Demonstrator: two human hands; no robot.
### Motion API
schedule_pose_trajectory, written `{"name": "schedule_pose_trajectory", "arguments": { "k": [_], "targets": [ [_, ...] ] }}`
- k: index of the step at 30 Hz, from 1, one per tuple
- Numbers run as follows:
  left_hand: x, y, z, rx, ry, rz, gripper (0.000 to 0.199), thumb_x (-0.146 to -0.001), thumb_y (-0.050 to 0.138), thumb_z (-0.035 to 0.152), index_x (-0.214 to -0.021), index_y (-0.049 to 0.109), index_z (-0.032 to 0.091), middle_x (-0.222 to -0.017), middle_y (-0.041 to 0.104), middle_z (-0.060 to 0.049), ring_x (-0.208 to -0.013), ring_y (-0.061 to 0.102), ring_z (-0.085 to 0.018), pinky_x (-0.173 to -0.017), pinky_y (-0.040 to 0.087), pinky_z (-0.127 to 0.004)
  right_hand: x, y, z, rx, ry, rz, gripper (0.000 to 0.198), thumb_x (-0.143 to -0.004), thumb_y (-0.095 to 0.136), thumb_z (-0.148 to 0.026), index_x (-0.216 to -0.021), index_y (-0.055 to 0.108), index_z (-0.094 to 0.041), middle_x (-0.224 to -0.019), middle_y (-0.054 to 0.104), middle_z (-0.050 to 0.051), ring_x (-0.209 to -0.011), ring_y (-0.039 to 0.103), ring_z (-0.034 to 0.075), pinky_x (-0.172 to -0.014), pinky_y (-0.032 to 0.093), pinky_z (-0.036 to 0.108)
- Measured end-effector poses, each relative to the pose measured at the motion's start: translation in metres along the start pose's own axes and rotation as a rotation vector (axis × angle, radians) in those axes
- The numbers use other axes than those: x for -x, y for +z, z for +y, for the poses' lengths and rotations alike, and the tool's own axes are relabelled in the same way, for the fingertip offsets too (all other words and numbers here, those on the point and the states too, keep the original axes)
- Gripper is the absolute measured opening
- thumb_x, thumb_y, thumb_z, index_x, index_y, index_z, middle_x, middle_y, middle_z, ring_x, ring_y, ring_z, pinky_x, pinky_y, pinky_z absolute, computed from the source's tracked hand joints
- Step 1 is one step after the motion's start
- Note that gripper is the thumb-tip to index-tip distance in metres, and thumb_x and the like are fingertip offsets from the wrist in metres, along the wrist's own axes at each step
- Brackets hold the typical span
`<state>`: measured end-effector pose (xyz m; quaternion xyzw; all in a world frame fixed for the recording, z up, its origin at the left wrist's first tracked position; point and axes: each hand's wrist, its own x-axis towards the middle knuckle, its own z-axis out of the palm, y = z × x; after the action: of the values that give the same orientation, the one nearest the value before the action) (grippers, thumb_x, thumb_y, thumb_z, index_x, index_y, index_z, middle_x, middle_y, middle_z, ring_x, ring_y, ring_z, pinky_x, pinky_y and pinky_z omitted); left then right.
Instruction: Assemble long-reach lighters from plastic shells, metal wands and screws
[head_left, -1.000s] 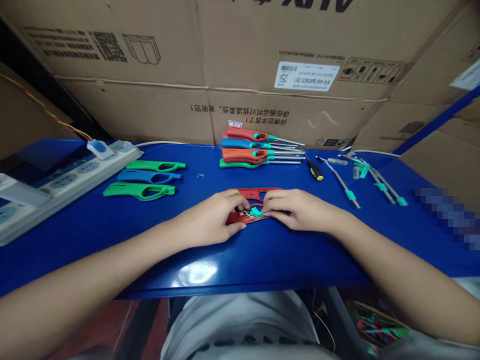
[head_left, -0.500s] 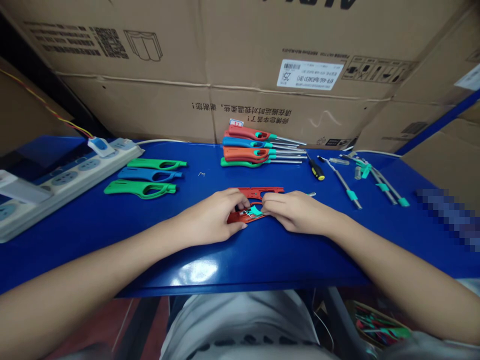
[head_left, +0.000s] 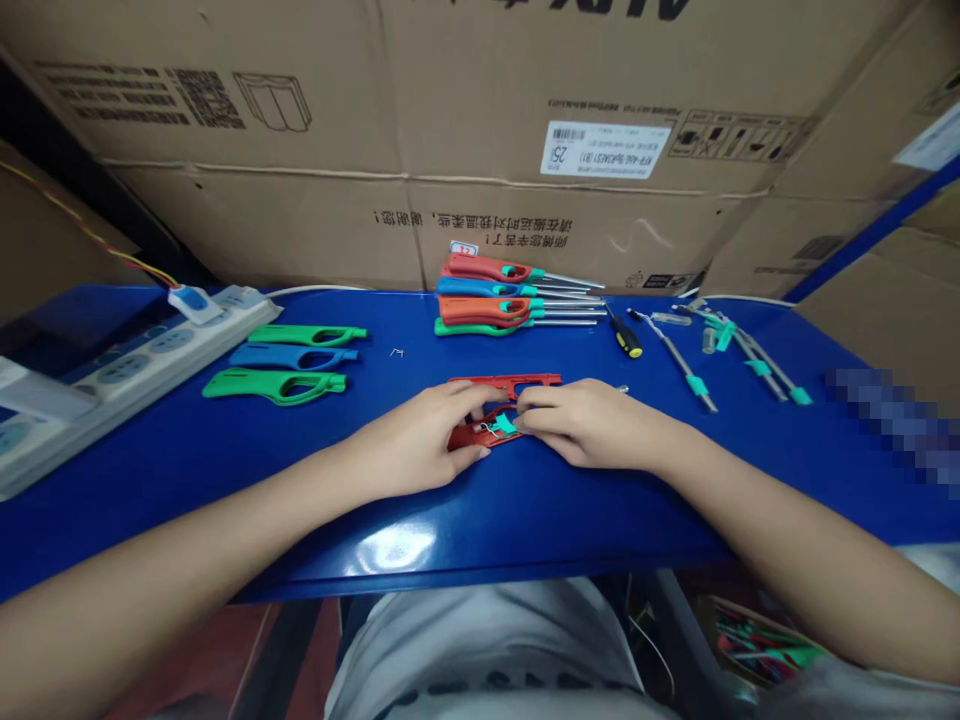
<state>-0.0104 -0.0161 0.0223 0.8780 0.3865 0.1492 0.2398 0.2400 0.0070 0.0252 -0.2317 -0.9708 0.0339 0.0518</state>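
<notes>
In front of me on the blue table, an opened red lighter lies in two halves. The near half-shell point(head_left: 463, 437) holds a teal trigger point(head_left: 505, 426) and thin white wires. My left hand point(head_left: 420, 435) has its thumb and fingers closed around the rear of this half. With fingers pinched together, my right hand point(head_left: 589, 425) is at the trigger's right end; its fingertips are partly hidden. Just behind lies the other red half-shell point(head_left: 536, 380), its left part close to my left fingers. A small metal tip point(head_left: 622, 389) shows beyond my right hand.
Green and blue lighter handles point(head_left: 292, 356) lie at left beside a power strip point(head_left: 124, 370). Several lighters point(head_left: 487, 268) are stacked at the back, near a screwdriver point(head_left: 624, 337). Metal tubes point(head_left: 686, 370) with teal parts lie at right. A cardboard box point(head_left: 337, 220) stands behind.
The view has shifted slightly. Both hands stay at the red lighter, with only small finger movements around the teal trigger.
</notes>
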Motion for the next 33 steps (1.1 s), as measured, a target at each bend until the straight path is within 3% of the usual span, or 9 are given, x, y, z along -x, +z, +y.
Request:
{"name": "schedule_pose_trajectory", "arguments": {
  "k": [4, 14, 18, 23, 28, 33],
  "targets": [
    [0.002, 0.000, 0.004, -0.101, 0.065, 0.005, 0.048, -0.094, 0.058, 0.018, -0.141, 0.052, 0.023, -0.135, 0.058, -0.011, -0.123, 0.056, -0.026, -0.105, 0.048, -0.042, 0.004, -0.008, 0.002, -0.129, 0.055, 0.021, 0.020, -0.096, 0.055, -0.024, -0.111, 0.066, -0.020, -0.117, 0.062, 0.008, -0.082, 0.061, 0.016, -0.070, 0.044, 0.028],
    [0.002, 0.004, 0.005, -0.311, 0.125, -0.005, 0.038, -0.101, 0.048, 0.025, -0.137, 0.060, 0.025, -0.111, 0.059, -0.010, -0.101, 0.058, -0.025, -0.091, 0.053, -0.042, 0.007, -0.015, 0.008, -0.077, 0.155, -0.040, 0.014, -0.093, 0.059, -0.027, -0.102, 0.065, -0.018, -0.108, 0.062, 0.007, -0.075, 0.059, 0.016, -0.067, 0.044, 0.029],
    [0.002, 0.004, 0.007, -0.379, 0.139, -0.004, 0.036, -0.103, 0.046, 0.026, -0.134, 0.063, 0.025, -0.108, 0.059, -0.011, -0.100, 0.058, -0.025, -0.089, 0.054, -0.041, 0.007, -0.013, 0.010, -0.075, 0.137, -0.009, 0.015, -0.094, 0.058, -0.028, -0.102, 0.067, -0.018, -0.109, 0.063, 0.007, -0.076, 0.061, 0.016, -0.068, 0.045, 0.029],
    [0.002, 0.004, 0.010, -0.415, 0.129, -0.024, 0.038, -0.102, 0.045, 0.024, -0.137, 0.061, 0.023, -0.112, 0.058, -0.013, -0.107, 0.057, -0.028, -0.090, 0.054, -0.042, 0.003, -0.006, 0.005, -0.108, 0.048, 0.126, 0.019, -0.097, 0.057, -0.030, -0.110, 0.066, -0.021, -0.114, 0.063, 0.006, -0.081, 0.062, 0.015, -0.068, 0.046, 0.026],
    [0.000, 0.004, 0.007, -0.276, 0.108, -0.011, 0.028, -0.099, 0.051, 0.022, -0.120, 0.070, 0.021, -0.112, 0.058, -0.011, -0.107, 0.057, -0.027, -0.096, 0.050, -0.043, -0.004, 0.008, -0.003, -0.058, 0.004, 0.166, 0.022, -0.100, 0.052, -0.034, -0.113, 0.067, -0.023, -0.116, 0.064, 0.006, -0.090, 0.064, 0.016, -0.064, 0.046, 0.025],
    [-0.003, 0.004, 0.002, -0.035, 0.017, 0.010, 0.021, -0.093, 0.061, 0.022, -0.111, 0.073, 0.024, -0.104, 0.060, -0.007, -0.101, 0.059, -0.023, -0.094, 0.050, -0.039, -0.007, 0.018, -0.004, -0.018, -0.011, 0.236, 0.023, -0.102, 0.049, -0.033, -0.109, 0.068, -0.022, -0.112, 0.066, 0.005, -0.085, 0.064, 0.015, -0.063, 0.045, 0.026]
  ]
}}
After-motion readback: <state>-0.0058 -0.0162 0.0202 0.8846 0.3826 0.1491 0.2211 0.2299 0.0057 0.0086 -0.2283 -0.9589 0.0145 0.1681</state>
